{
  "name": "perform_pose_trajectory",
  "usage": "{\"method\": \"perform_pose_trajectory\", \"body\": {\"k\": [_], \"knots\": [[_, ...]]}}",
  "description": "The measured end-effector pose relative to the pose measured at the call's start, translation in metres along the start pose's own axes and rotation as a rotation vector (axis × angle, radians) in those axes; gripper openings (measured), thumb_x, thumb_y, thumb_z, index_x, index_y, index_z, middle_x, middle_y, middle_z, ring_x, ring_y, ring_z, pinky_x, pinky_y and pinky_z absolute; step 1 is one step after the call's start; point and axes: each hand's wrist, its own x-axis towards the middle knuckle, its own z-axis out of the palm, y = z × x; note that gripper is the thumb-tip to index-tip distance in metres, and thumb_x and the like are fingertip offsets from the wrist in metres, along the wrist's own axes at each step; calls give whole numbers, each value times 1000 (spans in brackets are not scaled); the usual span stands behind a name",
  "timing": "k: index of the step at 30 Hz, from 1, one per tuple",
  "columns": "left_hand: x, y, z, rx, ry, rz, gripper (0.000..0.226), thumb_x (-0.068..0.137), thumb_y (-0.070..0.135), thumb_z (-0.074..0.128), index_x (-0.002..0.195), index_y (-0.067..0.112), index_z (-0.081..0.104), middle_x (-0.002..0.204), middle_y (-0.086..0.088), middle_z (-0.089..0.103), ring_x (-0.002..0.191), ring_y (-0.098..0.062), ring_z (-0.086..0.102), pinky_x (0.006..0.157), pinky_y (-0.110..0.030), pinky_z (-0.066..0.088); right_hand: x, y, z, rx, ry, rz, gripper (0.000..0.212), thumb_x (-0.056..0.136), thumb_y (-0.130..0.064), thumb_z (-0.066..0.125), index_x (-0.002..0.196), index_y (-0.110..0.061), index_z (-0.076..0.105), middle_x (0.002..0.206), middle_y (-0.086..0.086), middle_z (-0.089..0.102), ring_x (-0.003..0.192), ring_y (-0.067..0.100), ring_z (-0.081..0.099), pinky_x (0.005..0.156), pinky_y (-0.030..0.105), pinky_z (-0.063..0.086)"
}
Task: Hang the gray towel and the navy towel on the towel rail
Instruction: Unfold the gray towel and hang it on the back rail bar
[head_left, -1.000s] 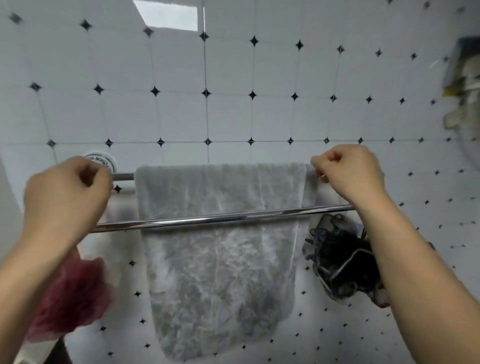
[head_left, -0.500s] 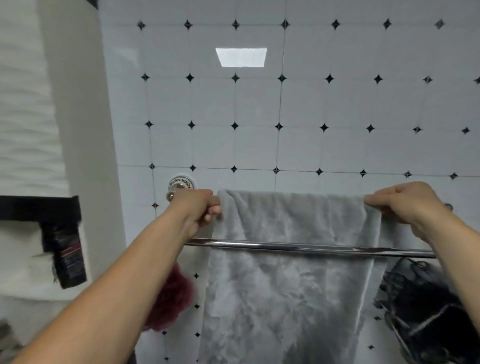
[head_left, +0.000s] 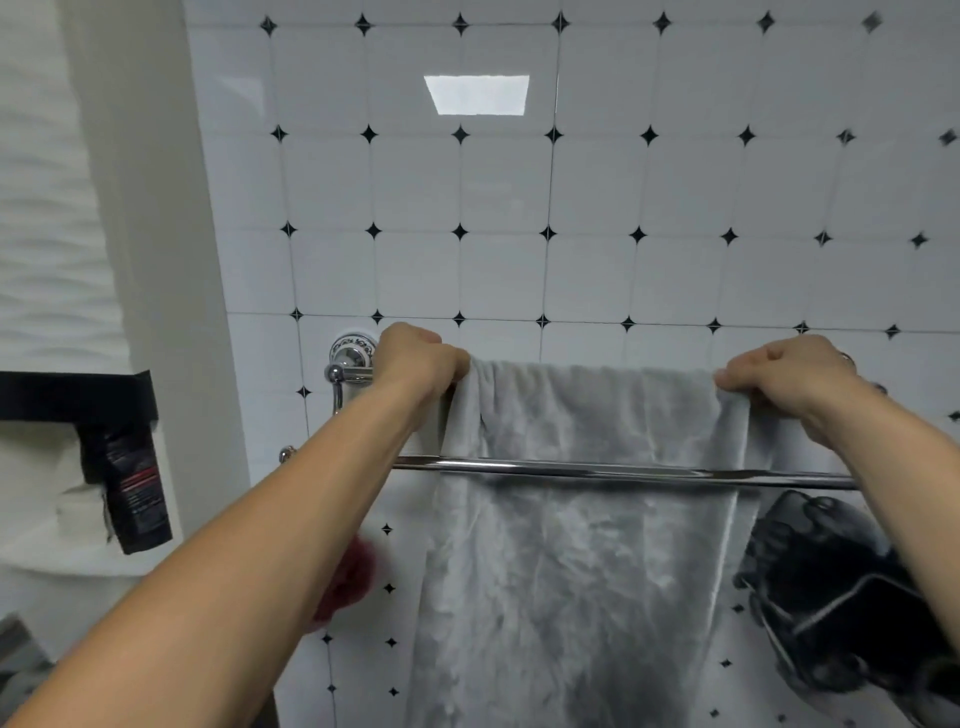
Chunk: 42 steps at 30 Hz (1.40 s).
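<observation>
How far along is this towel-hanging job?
Done: the gray towel hangs over the towel rail. In hand: the left hand and right hand grip its top corners, probably evening it. Left: the navy towel, nowhere in view, must go up.

- The left hand (head_left: 415, 358) is moving in along the towel rail (head_left: 623, 472) onto the gray towel's (head_left: 582, 545) top left corner.
- The right hand (head_left: 779, 374) is uncurling, pinching the right corner.
</observation>
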Motion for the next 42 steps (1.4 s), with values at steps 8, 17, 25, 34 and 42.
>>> {"method": "perform_pose_trajectory", "body": {"k": [8,17,25,34,42], "knots": [[26,-16,-47,368,74,176,21,60,5,81,65,16,64,63,-2,64,55,-16,58,49,-20,49,17,4,-21,34,42,31,23,67,-6,84,77,-14,65,75,12,67,66,25,62,71,41,55],[17,-17,-35,593,28,343,17,76,14,68,91,19,73,83,-6,70,72,-26,67,65,-20,51,16,12,-27,-17,72,5,30,58,-20,91,72,-16,65,74,10,70,59,23,66,60,35,59],[24,-26,-27,550,-138,376,6,79,32,72,84,28,72,94,-5,74,90,-22,65,89,-41,53,12,15,-29,-85,88,-30,24,67,-15,84,70,-20,61,67,4,65,37,9,59,38,15,43],[32,-31,-41,456,-331,275,16,86,25,72,101,23,75,101,4,74,102,-13,66,93,-30,48,28,27,-37,-175,127,-19,25,63,-16,87,75,-16,65,82,9,70,80,30,70,80,45,59],[30,-19,-28,848,-101,446,17,87,31,58,73,34,64,100,7,69,101,-28,61,92,-46,46,28,30,-30,-140,187,-50,23,69,-16,83,72,-19,61,92,17,66,76,30,64,72,41,59]]}}
